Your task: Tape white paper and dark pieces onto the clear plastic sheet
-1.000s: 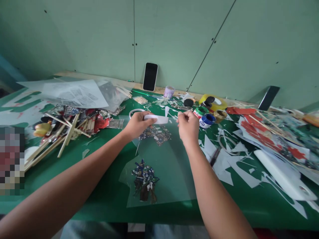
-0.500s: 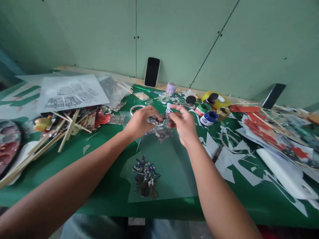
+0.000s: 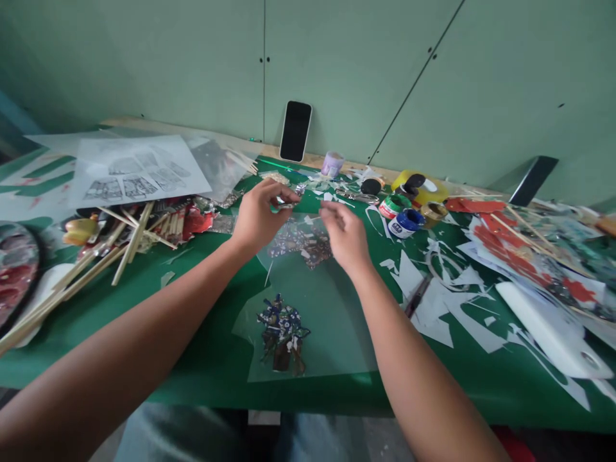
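Observation:
My left hand (image 3: 258, 217) is raised over the far edge of a clear plastic sheet (image 3: 332, 321) and pinches a small shiny scrap (image 3: 287, 203). My right hand (image 3: 342, 236) is a short way to its right, with fingertips closed on a thin pale strip (image 3: 315, 219). Under both hands a dark patterned cut-out (image 3: 303, 241) lies on the sheet. A second blue and brown cut-out figure (image 3: 282, 333) lies nearer to me on the same sheet. What links the scrap and the strip is too small to tell.
The green table (image 3: 202, 359) is crowded. Bamboo sticks (image 3: 129, 240) and a printed sheet (image 3: 137, 170) are on the left, green (image 3: 392, 205) and blue (image 3: 407, 221) paint pots and white paper offcuts (image 3: 447, 301) on the right. A phone (image 3: 295, 130) leans on the wall.
My hands held a white strip, then came together on a small cut-out piece. Now they have drawn apart, the left hand lifted farther back. The view has tilted slightly.

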